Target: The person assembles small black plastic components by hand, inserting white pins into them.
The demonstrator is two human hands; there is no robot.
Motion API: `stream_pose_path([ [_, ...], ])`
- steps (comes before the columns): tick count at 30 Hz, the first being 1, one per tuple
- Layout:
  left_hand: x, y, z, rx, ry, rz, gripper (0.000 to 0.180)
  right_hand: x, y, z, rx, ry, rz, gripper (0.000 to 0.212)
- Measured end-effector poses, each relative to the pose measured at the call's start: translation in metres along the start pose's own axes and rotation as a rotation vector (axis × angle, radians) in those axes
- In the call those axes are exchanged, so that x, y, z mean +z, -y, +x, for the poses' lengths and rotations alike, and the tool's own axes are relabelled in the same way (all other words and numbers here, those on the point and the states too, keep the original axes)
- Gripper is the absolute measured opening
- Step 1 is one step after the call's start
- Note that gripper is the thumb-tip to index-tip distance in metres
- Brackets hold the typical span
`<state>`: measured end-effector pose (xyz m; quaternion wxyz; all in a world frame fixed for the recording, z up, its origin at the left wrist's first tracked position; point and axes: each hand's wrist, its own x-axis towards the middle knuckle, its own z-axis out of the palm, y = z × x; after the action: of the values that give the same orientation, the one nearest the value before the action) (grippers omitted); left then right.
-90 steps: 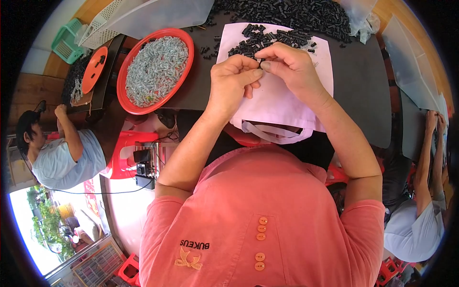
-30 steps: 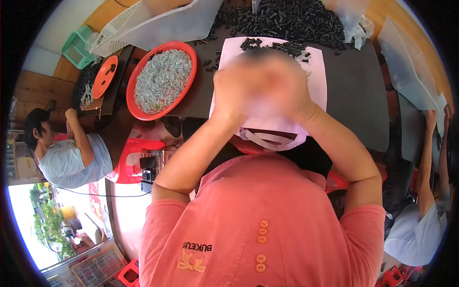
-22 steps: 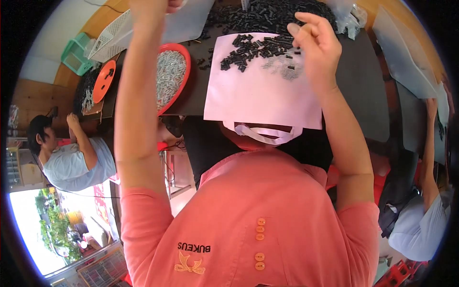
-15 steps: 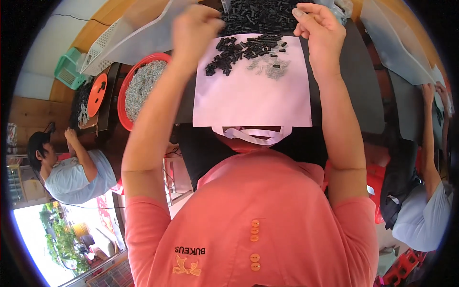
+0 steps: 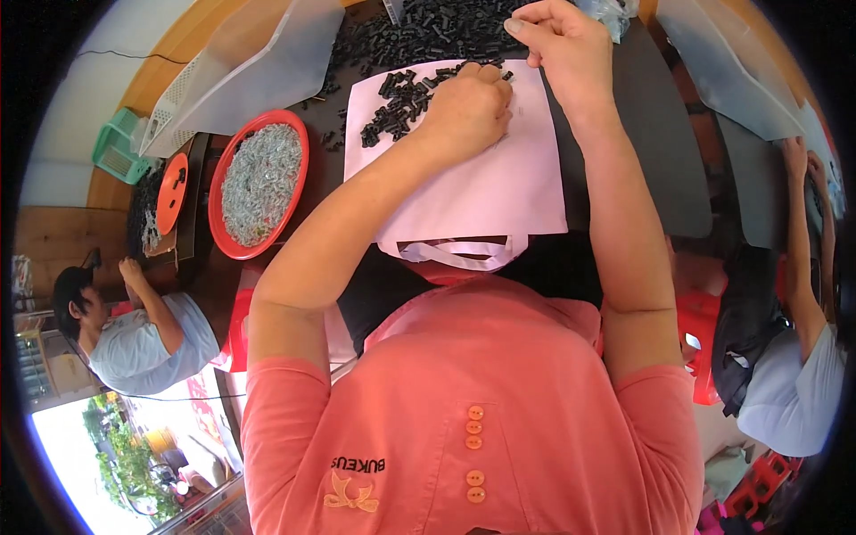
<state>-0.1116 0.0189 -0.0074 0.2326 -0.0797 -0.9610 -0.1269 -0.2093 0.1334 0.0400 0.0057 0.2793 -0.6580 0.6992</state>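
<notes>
Our left hand (image 5: 471,107) curls downward, fingers bent, over the pale pink bag (image 5: 473,196) beside small black pieces (image 5: 392,107); we cannot tell whether it grips any. Our right hand (image 5: 571,45) is raised near the bag's far right corner, thumb and forefinger drawn together, though we cannot tell whether anything is pinched between them. From left, our room shows a green basket (image 5: 119,150), 1 co-worker (image 5: 152,348) in a light shirt, an orange plate (image 5: 172,196) and a red tray (image 5: 303,169) filled with silvery, translucent bits (image 5: 263,183). A translucent bin (image 5: 267,67) stands behind the tray. Our dark table (image 5: 642,152) spreads beneath the bag; at right, a 2nd co-worker (image 5: 785,401) has both arms extended. The black pieces before us are short and cylindrical, scattered over the bag's far left part, with a larger heap (image 5: 437,31) of similar pieces beyond it on the table.
</notes>
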Motion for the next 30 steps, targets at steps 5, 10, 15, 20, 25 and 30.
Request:
stream_pose_path([
  [5,-0.005,0.0,0.005,0.024,0.052,0.065,0.013,-0.015,-0.108,0.041,-0.112,0.004,-0.31,0.011],
  [10,-0.017,0.013,-0.016,-0.044,0.034,0.035,0.012,-0.001,-0.005,-0.004,-0.042,0.145,-0.191,0.011],
  [15,-0.006,-0.006,-0.002,-0.036,-0.09,-0.03,0.013,0.0,0.0,-0.008,-0.022,0.146,-0.16,0.014],
  [20,0.012,-0.007,0.008,-0.001,0.007,0.064,0.014,-0.001,-0.004,-0.005,-0.007,0.111,-0.064,0.013],
  [25,0.012,-0.006,0.005,0.001,0.036,0.121,0.015,-0.004,-0.004,-0.002,-0.046,0.112,-0.028,0.011],
  [30,0.003,-0.008,0.006,0.018,-0.069,0.004,0.017,-0.004,0.0,-0.006,-0.052,0.114,0.017,0.009],
])
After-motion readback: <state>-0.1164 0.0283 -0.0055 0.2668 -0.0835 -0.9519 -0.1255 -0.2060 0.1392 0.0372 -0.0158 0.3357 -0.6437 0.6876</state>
